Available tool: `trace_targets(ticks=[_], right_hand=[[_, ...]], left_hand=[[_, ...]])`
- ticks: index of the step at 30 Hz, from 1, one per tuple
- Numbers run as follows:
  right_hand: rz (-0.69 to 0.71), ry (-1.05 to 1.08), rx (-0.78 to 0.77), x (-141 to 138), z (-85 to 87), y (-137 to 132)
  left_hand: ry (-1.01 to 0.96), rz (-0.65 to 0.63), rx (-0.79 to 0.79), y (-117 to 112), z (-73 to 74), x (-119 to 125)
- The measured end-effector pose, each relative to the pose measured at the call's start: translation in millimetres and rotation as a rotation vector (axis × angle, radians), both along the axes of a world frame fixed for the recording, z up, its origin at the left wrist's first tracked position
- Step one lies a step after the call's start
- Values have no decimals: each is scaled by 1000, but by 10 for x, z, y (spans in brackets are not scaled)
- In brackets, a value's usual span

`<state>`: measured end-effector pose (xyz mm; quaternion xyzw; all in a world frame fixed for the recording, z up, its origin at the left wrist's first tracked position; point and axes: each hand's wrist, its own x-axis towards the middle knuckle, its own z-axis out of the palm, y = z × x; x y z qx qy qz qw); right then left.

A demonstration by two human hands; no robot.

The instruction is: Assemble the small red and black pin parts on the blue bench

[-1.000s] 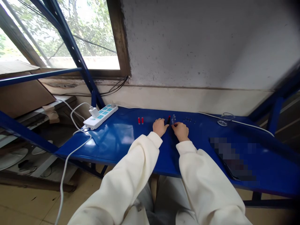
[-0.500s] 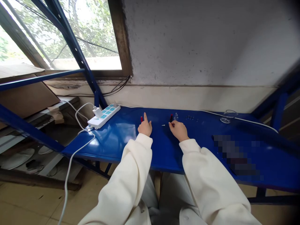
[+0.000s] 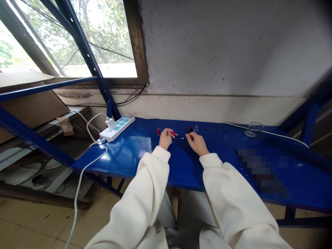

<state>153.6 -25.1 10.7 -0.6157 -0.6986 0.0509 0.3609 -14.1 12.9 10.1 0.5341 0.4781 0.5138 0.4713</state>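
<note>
My left hand (image 3: 166, 138) is closed around a slim red pen-like piece (image 3: 173, 133) that points right with a pale tip. Just left of that hand, a short red cylinder (image 3: 158, 131) stands on the blue table (image 3: 181, 162). Fingers of my right hand (image 3: 197, 143) are pinched together; what they hold, if anything, I cannot make out. Between the hands lies a small white pointed tip (image 3: 182, 138). Behind the right hand are a red and black piece (image 3: 191, 129) and several clear tubes (image 3: 195, 129).
Several tiny dark parts (image 3: 211, 130) lie right of the tubes. A clear glass (image 3: 250, 132) stands near the wall, by a white cable (image 3: 282, 135). At left is a white power strip (image 3: 118, 128) with a plug. A blurred-out dark object (image 3: 261, 173) lies at right.
My left hand has gone from a raised, pointing finger to a grip on the red pen-like piece, slightly to the right. The right hand has stayed nearly in place.
</note>
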Motion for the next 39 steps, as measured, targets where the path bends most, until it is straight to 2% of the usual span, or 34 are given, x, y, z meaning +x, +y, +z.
trace_targets(ticks=[5, 10, 14, 22, 28, 36, 39], right_hand=[[74, 117, -19, -40, 14, -11], [118, 122, 18, -58, 3, -10], [122, 125, 47, -65, -6, -2], [148, 228, 93, -79, 16, -15], [181, 211, 92, -80, -17, 19], [237, 233, 149, -55, -56, 50], [249, 231, 152, -50, -66, 52]], left_hand=[[-246, -309, -4, -77, 30, 115], [-273, -467, 18, -111, 37, 127], [-262, -456, 41, -98, 31, 121], [-272, -331, 63, -59, 13, 105], [-232, -318, 54, -87, 45, 120], [-243, -373, 55, -95, 43, 127], [-207, -351, 57, -110, 62, 130]])
